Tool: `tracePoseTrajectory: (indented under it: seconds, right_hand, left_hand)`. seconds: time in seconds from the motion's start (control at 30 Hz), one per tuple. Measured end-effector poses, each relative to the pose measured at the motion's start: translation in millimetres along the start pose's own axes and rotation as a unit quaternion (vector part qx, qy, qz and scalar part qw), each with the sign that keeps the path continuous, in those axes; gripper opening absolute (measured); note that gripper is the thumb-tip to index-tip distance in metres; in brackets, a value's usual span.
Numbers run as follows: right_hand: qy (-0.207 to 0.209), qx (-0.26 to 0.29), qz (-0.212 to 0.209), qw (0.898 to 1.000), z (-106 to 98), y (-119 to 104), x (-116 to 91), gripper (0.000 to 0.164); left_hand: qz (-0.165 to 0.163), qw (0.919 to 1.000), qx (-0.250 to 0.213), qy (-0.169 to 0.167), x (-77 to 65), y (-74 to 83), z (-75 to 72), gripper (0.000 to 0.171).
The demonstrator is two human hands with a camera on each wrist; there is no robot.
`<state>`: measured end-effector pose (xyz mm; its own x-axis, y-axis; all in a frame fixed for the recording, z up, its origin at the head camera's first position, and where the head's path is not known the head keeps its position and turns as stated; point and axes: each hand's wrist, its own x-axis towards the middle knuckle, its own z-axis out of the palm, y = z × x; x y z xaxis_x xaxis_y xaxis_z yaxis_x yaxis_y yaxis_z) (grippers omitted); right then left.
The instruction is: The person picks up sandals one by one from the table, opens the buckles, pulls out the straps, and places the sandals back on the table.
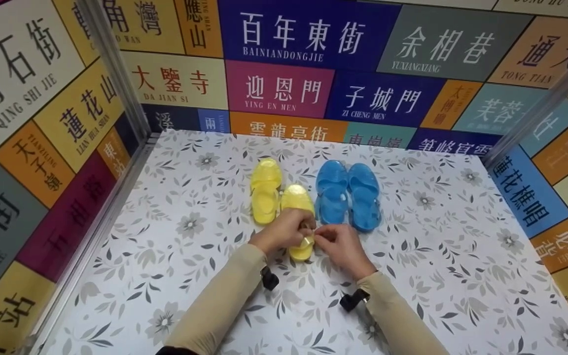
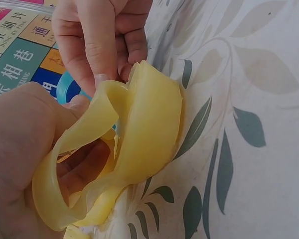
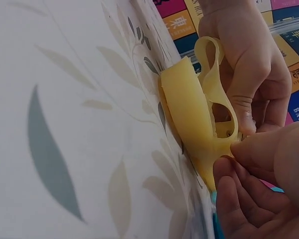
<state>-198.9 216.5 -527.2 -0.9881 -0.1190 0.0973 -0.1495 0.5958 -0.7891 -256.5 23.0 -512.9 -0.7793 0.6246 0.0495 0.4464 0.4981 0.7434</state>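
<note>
A yellow sandal point(image 1: 298, 197) stands on the patterned tabletop, its toe pointing away from me. Both hands meet over its ankle strap point(image 2: 50, 184). My left hand point(image 1: 286, 230) reaches across the sandal from the left; its thumb and curled fingers pinch the strap near the fastening. From the right, my right hand point(image 1: 343, 244) pinches the strap at the sandal's side between thumb and index finger. The strap bows up in a loop behind the heel point(image 3: 187, 99). Fingers hide the fastening itself. Left of this sandal lies its yellow mate point(image 1: 266, 190).
Two blue sandals point(image 1: 332, 197) sit side by side just right of the hands. A floral-patterned tabletop point(image 1: 427, 266) lies under everything. Panels with printed place names point(image 1: 279, 88) wall in the back and sides, with metal posts point(image 1: 121, 69) at the corners.
</note>
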Motion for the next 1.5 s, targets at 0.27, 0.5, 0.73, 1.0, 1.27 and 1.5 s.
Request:
tracePoseTrajectory:
  seconds: [0.27,0.5,0.73,1.0,1.27,1.5]
  right_hand:
    - [-0.001,0.0,0.014,1.0,0.1,-5.4,3.0,0.007]
    - [-0.005,0.005,0.027,1.0,-0.3,-6.6,4.9,0.007]
    - [-0.01,0.01,0.028,1.0,0.8,0.8,0.7,0.003]
    - [-0.011,0.008,0.025,1.0,2.9,1.6,-0.3,0.007]
    - [-0.023,0.02,0.058,0.998,3.5,-3.4,4.3,0.012]
    - [-0.014,0.031,0.05,0.998,5.9,-2.9,5.7,0.012]
  left_hand:
    - [-0.001,1.0,-0.005,-0.007,-0.2,-0.6,1.1,0.021]
    - [0.001,0.9998,-0.022,0.004,-0.8,-4.0,2.2,0.018]
    - [0.001,0.9997,-0.024,0.011,-1.4,-5.3,2.8,0.012]
    - [-0.011,0.9995,-0.029,0.001,-1.4,-4.5,2.9,0.013]
    - [-0.029,0.9988,-0.038,-0.003,0.7,-4.0,1.3,0.014]
    - [-0.025,0.9985,-0.047,0.008,0.7,-4.4,1.4,0.012]
